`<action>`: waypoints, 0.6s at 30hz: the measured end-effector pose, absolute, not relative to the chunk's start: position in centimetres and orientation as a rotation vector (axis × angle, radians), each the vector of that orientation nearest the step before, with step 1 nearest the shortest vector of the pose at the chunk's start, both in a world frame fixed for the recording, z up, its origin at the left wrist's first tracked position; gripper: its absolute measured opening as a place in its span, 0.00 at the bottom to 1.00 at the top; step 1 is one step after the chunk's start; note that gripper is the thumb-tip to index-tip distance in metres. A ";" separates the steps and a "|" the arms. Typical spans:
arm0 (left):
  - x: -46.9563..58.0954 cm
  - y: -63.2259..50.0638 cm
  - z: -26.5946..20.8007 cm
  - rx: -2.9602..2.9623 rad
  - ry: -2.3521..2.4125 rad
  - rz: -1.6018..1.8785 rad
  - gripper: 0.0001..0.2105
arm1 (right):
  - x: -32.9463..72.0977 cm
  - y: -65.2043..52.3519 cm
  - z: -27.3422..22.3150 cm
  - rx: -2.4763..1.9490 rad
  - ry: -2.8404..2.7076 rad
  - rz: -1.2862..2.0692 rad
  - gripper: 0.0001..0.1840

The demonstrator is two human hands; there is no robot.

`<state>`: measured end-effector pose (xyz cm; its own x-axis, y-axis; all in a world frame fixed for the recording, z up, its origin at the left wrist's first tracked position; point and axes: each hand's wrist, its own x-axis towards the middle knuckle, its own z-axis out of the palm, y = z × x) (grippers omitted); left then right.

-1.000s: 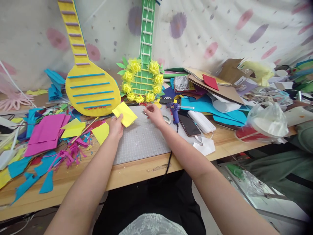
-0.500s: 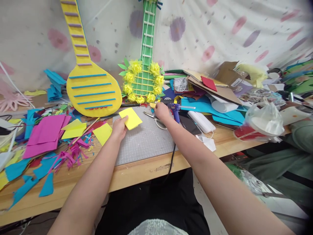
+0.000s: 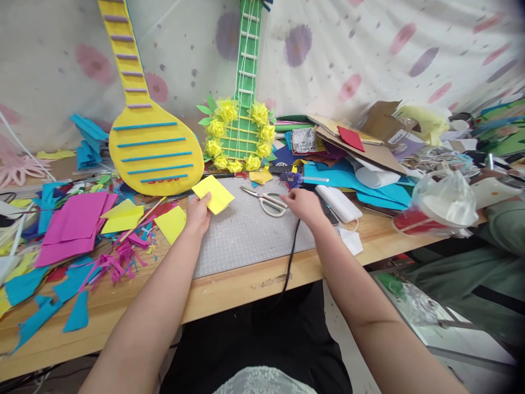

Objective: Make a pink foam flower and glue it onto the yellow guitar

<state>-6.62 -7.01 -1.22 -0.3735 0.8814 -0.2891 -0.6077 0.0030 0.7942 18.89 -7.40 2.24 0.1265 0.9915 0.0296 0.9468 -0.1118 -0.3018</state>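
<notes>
My left hand [image 3: 198, 214] is closed on a folded piece of bright yellow crepe paper [image 3: 215, 195], held over the left part of the grey cutting mat [image 3: 246, 246]. My right hand [image 3: 304, 204] has its fingers curled together at the handle end of the scissors [image 3: 271, 204]. Whether they grip the handle is hidden. The scissors lie on the mat with their blades pointing left. Just beyond my right hand lies a blue glue gun [image 3: 292, 179]. A small yellow scrap [image 3: 261, 175] rests at the mat's far edge.
A yellow paper lute [image 3: 158, 148] and a green flowered instrument [image 3: 240, 134] stand at the back. Magenta sheets [image 3: 76, 224] and coloured scraps spread leftward. Cardboard [image 3: 361, 148], a white box [image 3: 338, 203] and a bagged red-and-white container [image 3: 430, 210] are on the right.
My right hand has left the yellow scrap and drawn back to the right, to the scissors' handles. My left hand, with the folded yellow paper, has shifted slightly left.
</notes>
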 end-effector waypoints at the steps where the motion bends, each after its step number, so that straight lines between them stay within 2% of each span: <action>1: -6.5 -7.0 -1.2 0.345 1.099 1.642 0.07 | 20.3 -7.8 2.4 -2.220 -1.846 0.227 0.18; 6: -6.1 -7.3 -1.0 0.346 1.099 1.648 0.07 | 23.1 -6.5 0.8 -2.132 -1.698 0.076 0.27; 11: -6.3 -7.3 -1.4 0.362 1.065 1.674 0.07 | 21.9 -3.9 -1.2 -2.026 -1.657 0.188 0.21; 18: -6.5 -6.8 -1.6 0.343 1.059 1.691 0.07 | 22.2 -3.7 -1.4 -1.805 -1.467 0.455 0.22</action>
